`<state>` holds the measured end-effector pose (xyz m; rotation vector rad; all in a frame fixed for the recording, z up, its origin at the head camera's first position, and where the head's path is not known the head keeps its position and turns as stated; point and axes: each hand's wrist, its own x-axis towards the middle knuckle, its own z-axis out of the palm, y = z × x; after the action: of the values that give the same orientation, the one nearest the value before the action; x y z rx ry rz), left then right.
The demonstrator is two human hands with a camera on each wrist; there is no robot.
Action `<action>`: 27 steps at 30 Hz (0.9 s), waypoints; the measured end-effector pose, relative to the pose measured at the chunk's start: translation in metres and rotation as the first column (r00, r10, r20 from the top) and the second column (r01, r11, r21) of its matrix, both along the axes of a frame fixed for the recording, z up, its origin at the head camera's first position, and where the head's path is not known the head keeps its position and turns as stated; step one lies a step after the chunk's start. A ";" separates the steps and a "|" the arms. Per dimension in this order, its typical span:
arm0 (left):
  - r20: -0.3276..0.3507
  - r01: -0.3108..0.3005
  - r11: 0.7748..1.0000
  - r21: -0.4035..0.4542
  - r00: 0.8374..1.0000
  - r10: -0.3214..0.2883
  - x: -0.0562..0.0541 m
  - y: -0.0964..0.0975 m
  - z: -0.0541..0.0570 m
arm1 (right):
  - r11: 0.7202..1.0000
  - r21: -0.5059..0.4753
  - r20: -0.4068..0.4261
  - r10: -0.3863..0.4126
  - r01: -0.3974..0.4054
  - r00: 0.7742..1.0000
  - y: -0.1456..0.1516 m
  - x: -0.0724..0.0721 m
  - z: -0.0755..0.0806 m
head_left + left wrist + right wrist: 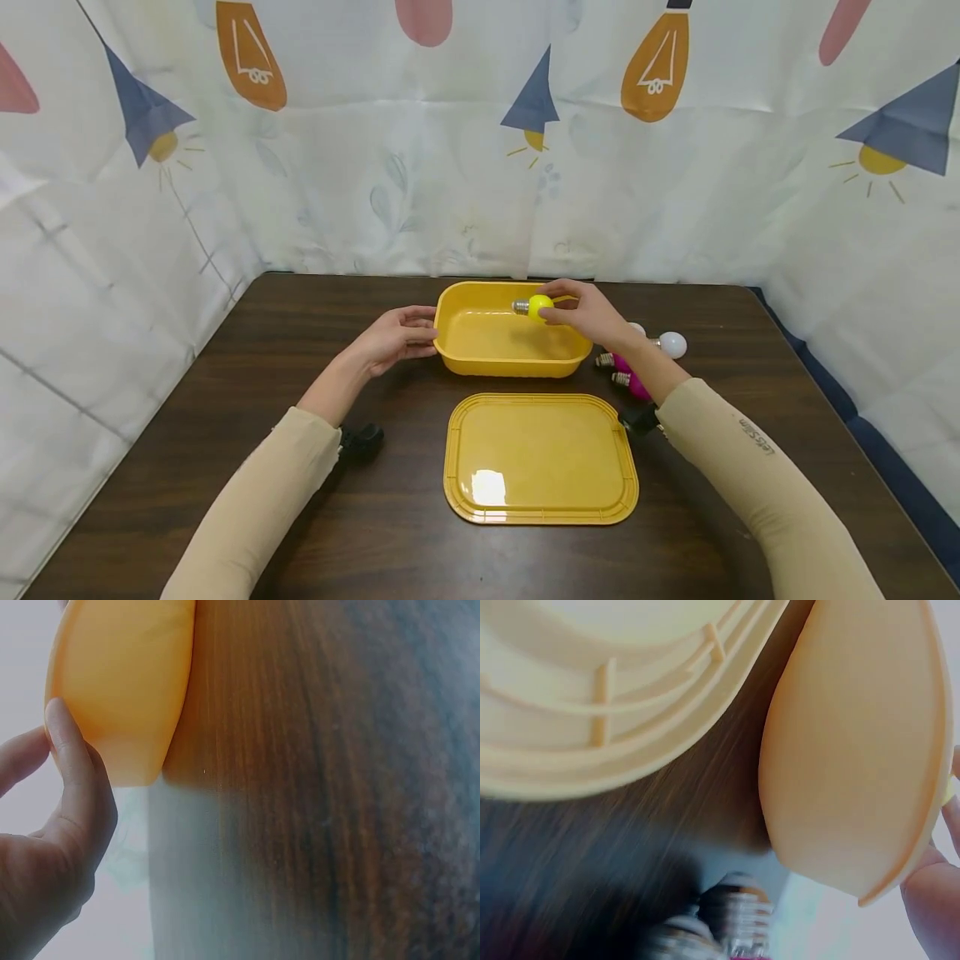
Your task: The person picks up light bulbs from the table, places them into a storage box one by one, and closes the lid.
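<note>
A yellow-green light bulb (pixel 538 307) is pinched in my right hand (pixel 584 312), its metal screw base pointing left. The hand holds it over a yellow plastic box (pixel 517 367), whose inside looks bare in the head view. My left hand (pixel 395 338) touches the box's left end, fingers extended; in the left wrist view a fingertip rests at the rim of the yellow wall (pixel 127 690). Seen from the right wrist, the box (pixel 855 750) covers most of the right hand (pixel 934 900), and only a sliver of the bulb shows.
In front of the box lies a yellow lid (pixel 542 458). Under and beside the right forearm are a white bulb (pixel 672 344) and magenta bulbs (pixel 639 388), partly covered. All rest on a dark wooden table (pixel 360 533), with a patterned curtain (pixel 465 192) behind.
</note>
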<state>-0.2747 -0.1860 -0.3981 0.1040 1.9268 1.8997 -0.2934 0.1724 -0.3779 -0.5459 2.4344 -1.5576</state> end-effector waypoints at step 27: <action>0.001 0.026 0.999 0.022 1.000 -0.026 -0.002 -0.001 -0.002 | 1.000 -0.006 0.070 0.004 -0.003 0.998 -0.043 -0.015 -0.007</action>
<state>-0.2767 -0.1867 -0.4003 0.1333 1.8948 1.9044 -0.3085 0.1294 -0.3853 -0.4880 2.3764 -1.5567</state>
